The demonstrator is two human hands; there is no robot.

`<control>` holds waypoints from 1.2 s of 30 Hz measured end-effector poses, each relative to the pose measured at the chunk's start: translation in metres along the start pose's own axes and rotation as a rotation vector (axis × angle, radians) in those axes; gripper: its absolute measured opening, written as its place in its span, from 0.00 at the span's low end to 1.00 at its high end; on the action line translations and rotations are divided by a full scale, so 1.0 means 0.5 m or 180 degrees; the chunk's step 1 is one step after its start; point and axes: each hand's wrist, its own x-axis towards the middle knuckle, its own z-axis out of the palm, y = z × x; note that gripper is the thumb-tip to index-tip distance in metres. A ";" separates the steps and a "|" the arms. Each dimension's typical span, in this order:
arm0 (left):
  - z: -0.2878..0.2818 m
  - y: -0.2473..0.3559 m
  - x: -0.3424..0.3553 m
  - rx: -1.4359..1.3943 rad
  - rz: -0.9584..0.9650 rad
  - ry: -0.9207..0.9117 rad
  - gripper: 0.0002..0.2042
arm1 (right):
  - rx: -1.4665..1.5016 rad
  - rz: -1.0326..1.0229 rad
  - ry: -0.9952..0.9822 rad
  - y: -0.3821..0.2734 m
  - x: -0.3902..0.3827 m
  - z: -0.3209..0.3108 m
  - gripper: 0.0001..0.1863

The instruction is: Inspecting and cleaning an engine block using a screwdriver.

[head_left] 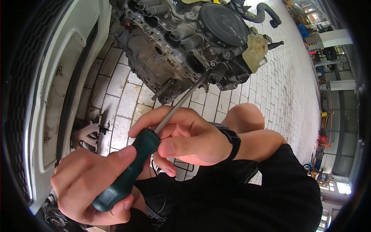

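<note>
A long screwdriver (145, 149) with a dark green handle and a bare metal shaft slants up to the right. My left hand (87, 181) is closed around the handle, its thumb lying along the grip. My right hand (189, 135), with a black watch on the wrist, curls its fingers round the shaft just past the handle. The shaft's far end reaches the near edge of a dirty engine (166, 46), beside a dark round port fitting (218, 73). The tip itself is lost among the dark parts there.
On the left stands a white vehicle body panel (58, 96). A rusty metal part (87, 135) lies on the tiled floor (210, 102) near it. The engine carries a round black cover (223, 25), a yellowish plastic piece (253, 54) and a bent hose (262, 13).
</note>
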 end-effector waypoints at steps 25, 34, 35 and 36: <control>0.001 -0.031 0.009 -0.0126 0.0071 -0.0103 0.25 | -0.0239 -0.0006 -0.0012 -0.015 0.017 -0.009 0.24; -0.003 -0.043 0.000 -0.0256 0.0041 -0.0240 0.29 | -0.0249 -0.0053 -0.0053 -0.014 0.018 -0.012 0.24; -0.002 -0.047 -0.001 -0.0260 0.0043 -0.0244 0.29 | -0.0249 -0.0056 -0.0048 -0.014 0.018 -0.013 0.24; -0.001 -0.050 -0.001 -0.0237 0.0161 -0.0187 0.29 | -0.0223 -0.0066 -0.0054 -0.013 0.018 -0.012 0.23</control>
